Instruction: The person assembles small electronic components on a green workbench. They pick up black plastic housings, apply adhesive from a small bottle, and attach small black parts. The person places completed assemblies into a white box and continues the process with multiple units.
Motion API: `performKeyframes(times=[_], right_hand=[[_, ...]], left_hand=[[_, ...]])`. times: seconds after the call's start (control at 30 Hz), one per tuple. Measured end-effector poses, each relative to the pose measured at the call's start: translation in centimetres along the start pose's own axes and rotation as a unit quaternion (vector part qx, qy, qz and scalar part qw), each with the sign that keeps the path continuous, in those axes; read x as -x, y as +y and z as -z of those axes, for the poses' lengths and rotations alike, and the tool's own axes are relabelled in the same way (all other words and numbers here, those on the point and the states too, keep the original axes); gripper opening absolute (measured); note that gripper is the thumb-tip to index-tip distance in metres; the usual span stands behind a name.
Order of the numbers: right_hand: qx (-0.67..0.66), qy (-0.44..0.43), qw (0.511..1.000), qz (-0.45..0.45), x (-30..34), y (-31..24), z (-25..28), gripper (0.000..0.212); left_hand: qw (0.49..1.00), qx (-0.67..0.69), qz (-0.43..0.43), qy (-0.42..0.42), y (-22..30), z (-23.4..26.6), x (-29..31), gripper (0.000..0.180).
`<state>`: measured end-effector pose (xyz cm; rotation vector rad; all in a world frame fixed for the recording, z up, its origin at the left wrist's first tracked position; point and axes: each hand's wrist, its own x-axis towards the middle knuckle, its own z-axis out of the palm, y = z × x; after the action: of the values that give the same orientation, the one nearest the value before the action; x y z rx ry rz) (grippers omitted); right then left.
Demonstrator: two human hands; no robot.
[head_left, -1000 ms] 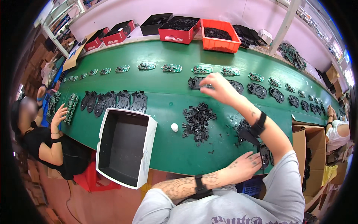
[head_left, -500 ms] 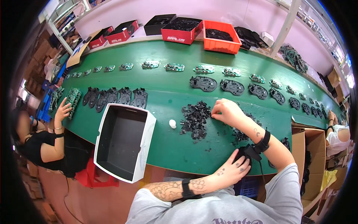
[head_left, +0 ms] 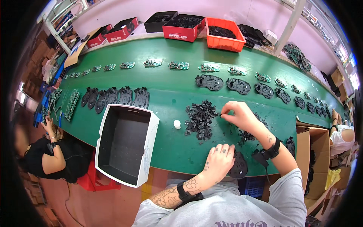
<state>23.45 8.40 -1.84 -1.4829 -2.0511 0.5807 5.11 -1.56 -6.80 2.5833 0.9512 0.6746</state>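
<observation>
My left hand (head_left: 218, 162) is closed at the left side of a black plastic mouse base (head_left: 239, 166) by the table's near edge. The base lies tilted, partly covered by my fingers. Above it, my right hand (head_left: 241, 116) pinches with thumb and forefinger; a tiny dark piece seems to show at the fingertips. Just left of that pinch is a heap of small black plastic pieces (head_left: 200, 120). A second scatter of small black pieces (head_left: 247, 135) lies partly under my right wrist. Both wrists wear black straps; a dark block hangs from the right one.
A white box (head_left: 153, 140) with a dark inside stands left, near a small white bottle (head_left: 177, 124). Mouse bases (head_left: 209, 82) and green circuit boards (head_left: 209, 67) line the table (head_left: 166, 89). An orange bin (head_left: 225, 43) stands behind. Co-workers sit left and right.
My left hand has shifted left and turned, uncovering part of the mouse base. My right hand has moved slightly right, still pinching. The left co-worker's hand has dropped lower.
</observation>
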Motion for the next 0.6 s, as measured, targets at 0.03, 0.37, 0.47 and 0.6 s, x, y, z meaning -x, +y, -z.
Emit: performKeyframes(times=[0.03,0.37,0.47,0.6], right_hand=[[-0.048,0.0,0.997,-0.057,0.4,-0.6,0.6,0.01],[-0.281,0.028,0.948,-0.148,7.4,-4.6,1.2,0.012],[-0.144,0.022,0.986,-0.076,7.2,-6.2,-0.4,0.013],[-0.242,0.014,0.957,-0.161,6.7,-6.1,-1.5,0.011]], left_hand=[[1.0,0.006,0.021,-0.012,-0.1,0.1,-0.1,0.045],[0.89,0.384,0.217,0.113,-3.5,4.4,-0.5,0.033],[0.85,0.45,0.254,0.103,-3.6,5.2,-0.6,0.035],[0.844,0.46,0.244,0.129,-4.1,4.9,-0.3,0.036]])
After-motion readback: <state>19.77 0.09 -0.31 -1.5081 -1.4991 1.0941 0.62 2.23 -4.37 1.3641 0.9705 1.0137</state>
